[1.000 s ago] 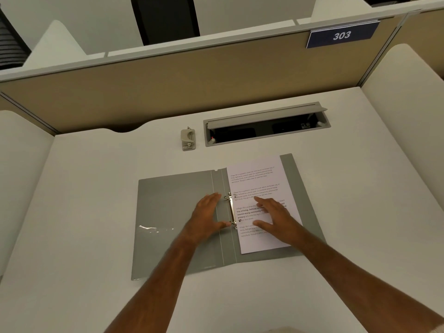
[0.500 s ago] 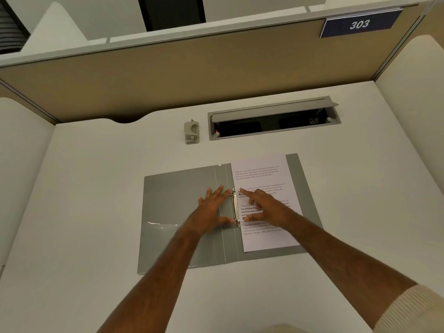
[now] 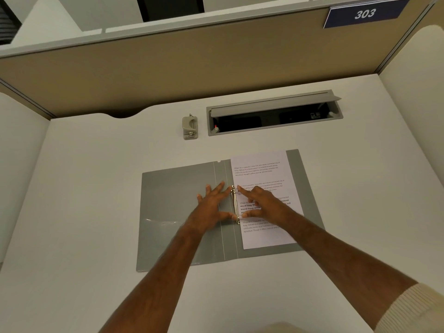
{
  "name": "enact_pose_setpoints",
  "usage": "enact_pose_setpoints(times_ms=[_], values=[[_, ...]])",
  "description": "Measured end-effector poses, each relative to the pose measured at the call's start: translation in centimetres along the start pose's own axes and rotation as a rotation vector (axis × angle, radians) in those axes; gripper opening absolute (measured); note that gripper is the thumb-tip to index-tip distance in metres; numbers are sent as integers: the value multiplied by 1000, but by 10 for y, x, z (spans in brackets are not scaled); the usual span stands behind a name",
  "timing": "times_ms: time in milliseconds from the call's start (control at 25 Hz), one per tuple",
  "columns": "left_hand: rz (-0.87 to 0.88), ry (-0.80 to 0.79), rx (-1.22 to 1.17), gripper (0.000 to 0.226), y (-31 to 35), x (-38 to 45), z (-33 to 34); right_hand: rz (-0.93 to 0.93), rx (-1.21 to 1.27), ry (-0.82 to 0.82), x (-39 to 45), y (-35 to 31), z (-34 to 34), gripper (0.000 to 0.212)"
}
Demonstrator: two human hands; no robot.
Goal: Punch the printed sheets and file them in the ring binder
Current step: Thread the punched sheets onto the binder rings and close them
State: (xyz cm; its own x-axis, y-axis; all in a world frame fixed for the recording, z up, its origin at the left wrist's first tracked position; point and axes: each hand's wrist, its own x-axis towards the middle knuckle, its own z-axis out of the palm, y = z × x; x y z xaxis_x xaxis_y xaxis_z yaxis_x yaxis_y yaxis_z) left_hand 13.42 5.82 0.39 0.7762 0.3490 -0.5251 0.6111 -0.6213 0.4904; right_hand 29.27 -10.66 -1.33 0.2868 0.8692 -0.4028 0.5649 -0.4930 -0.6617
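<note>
Binder: the grey ring binder lies spread flat near the middle of the desk, covers open to either side.
Sheets: the printed sheets rest on the binder's right-hand cover, their left edge at the rings.
Left hand: the left hand lies flat with straight, spread fingers on the inside of the binder just left of the rings, thumb tip at the lower ring; it grips nothing.
Right hand: the right hand rests on the paper, forefinger stretched to the upper ring and thumb to the lower one, pressing and not clasping.
Punch: the small hole punch stands apart toward the desk's far edge, beside the open cable tray.
Step in hand: probably closing the rings over the filed paper, or seating the holes on them; which of the two cannot be told.
Doing it well: hold the binder down with the left palm, check both holes sit fully on the prongs, then press both rings together evenly so the paper edge is not caught or torn.
</note>
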Motion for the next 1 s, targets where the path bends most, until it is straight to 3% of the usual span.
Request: enact_pose_setpoints(times_ms=[400, 720, 1000], values=[[8, 13, 43, 105, 1, -1, -1, 18, -18, 12, -13, -1, 3, 84], [33, 196, -49, 112, 28, -30, 21, 203, 61, 253, -79, 31, 10, 66], [74, 85, 159, 106, 44, -41, 44, 498, 9, 464, -114, 53, 5, 66]])
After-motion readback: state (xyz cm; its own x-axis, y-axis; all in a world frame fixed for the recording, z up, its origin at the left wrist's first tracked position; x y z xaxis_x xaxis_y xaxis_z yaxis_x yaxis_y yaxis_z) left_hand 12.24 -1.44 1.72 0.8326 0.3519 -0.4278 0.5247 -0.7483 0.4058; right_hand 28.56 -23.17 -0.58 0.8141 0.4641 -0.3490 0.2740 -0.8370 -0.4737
